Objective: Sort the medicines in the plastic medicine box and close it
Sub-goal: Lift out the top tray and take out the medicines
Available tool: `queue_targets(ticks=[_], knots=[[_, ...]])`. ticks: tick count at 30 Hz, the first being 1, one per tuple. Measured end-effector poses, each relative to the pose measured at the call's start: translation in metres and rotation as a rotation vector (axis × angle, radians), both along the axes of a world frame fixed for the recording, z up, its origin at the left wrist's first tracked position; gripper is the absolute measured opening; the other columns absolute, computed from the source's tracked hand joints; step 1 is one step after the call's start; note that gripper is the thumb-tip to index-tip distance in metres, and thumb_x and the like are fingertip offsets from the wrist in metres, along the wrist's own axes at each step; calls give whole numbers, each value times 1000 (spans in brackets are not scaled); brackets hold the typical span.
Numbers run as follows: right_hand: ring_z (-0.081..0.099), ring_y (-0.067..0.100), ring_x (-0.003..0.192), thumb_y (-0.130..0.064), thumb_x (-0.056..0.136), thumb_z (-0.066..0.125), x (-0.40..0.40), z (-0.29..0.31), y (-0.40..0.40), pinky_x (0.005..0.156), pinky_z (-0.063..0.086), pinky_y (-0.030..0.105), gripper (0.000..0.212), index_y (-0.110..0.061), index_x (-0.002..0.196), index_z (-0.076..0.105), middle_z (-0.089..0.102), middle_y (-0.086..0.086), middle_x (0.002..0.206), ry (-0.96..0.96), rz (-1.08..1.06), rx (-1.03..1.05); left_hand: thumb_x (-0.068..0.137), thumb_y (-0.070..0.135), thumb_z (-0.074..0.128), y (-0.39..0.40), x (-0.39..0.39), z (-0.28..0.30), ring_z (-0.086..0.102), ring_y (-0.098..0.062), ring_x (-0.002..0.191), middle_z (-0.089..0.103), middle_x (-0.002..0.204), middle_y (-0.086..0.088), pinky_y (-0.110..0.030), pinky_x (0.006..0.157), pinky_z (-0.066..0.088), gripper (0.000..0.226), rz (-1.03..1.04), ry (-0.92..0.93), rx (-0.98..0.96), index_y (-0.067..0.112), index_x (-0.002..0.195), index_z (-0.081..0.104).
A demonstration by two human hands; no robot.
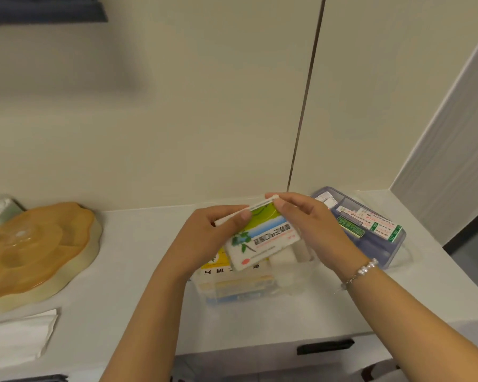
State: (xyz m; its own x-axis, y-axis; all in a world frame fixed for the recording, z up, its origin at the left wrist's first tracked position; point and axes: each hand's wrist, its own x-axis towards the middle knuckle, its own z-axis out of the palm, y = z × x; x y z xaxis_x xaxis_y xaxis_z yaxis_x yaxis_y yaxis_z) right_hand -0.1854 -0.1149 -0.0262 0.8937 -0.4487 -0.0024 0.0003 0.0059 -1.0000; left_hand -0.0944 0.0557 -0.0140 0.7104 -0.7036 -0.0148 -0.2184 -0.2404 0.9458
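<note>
**Both hands hold a green-and-white medicine carton over the clear box**

We see a flat white medicine carton printed with a lime-green band, a pale blue stripe, a leafy sprig and dark lettering that reads upside down from our side. It is tilted, its far edge raised and its near corner dipping toward the clear plastic medicine box below it.

The box sits on the white countertop, near the back wall. Inside it lie a yellow-and-white packet and some white items, blurred through the wall. Just right of the box, a bluish clear tray holds green-and-white strip packs and small sachets. Well to the left rests an orange scalloped lid, and a folded white tissue lies near the counter's front edge. Bare counter lies between the lid and the box; the front edge drops to a drawer with a dark handle.

Our left hand pinches the carton's far left corner, thumb on top and fingers curled behind. Our right hand, with a bead bracelet at the wrist, grips the far right edge between thumb and fingertips.
</note>
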Motion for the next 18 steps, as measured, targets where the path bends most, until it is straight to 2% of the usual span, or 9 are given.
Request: queue_targets(ticks=[3, 4, 6, 9, 12, 15, 18], knots=[[69, 12, 69, -31, 84, 61, -19, 6, -7, 60, 55, 23, 20, -24, 100, 71, 74, 1, 82, 57, -42, 18, 83, 47, 57, -12, -16, 2, 71, -4, 71, 76, 79, 11, -15, 59, 52, 20, -112, 137, 3, 45, 99, 69], [68, 14, 71, -33, 83, 61, -26, 7, -12, 63, 53, 27, 22, -23, 100, 71, 73, 3, 82, 93, -38, 33, 83, 46, 57, -17, -21, 1, 71, -5, 75, 76, 83, 10, -17, 63, 53, 24, -123, 179, 7, 44, 105, 66], [68, 20, 76, -35, 83, 61, -41, 9, -22, 67, 52, 33, 24, -19, 97, 71, 73, 9, 85, 153, -17, 86, 82, 45, 59, -26, -32, -4, 71, -10, 83, 76, 91, 7, -30, 77, 55, 34, -96, 266, -14, 40, 116, 61], [71, 26, 85, -33, 75, 65, -64, 15, -36, 71, 59, 36, 36, -11, 103, 68, 73, 14, 97, 199, 67, 236, 81, 41, 62, -41, -50, -12, 71, -12, 84, 76, 93, 4, -37, 77, 56, 41, 10, 367, -111, 40, 122, 54], [71, 26, 86, -29, 71, 67, -85, 18, -45, 75, 59, 39, 36, -10, 101, 67, 73, 15, 99, 234, 122, 253, 82, 31, 65, -59, -74, -21, 71, -18, 89, 70, 105, -7, -46, 83, 56, 55, 92, 402, -158, 39, 131, 41], [70, 21, 80, -20, 77, 66, -100, 15, -55, 73, 59, 35, 29, -8, 104, 63, 73, 13, 97, 266, 22, 203, 82, 22, 66, -76, -96, -27, 71, -19, 89, 66, 112, -8, -44, 77, 59, 63, 92, 468, -210, 37, 134, 33], [69, 16, 77, -16, 82, 62, -115, 17, -73, 73, 56, 32, 16, -14, 96, 70, 74, 7, 91, 312, -14, 92, 82, 23, 66, -86, -112, -30, 73, -17, 83, 68, 111, -8, -32, 62, 60, 50, 44, 535, -216, 23, 125, 40]])
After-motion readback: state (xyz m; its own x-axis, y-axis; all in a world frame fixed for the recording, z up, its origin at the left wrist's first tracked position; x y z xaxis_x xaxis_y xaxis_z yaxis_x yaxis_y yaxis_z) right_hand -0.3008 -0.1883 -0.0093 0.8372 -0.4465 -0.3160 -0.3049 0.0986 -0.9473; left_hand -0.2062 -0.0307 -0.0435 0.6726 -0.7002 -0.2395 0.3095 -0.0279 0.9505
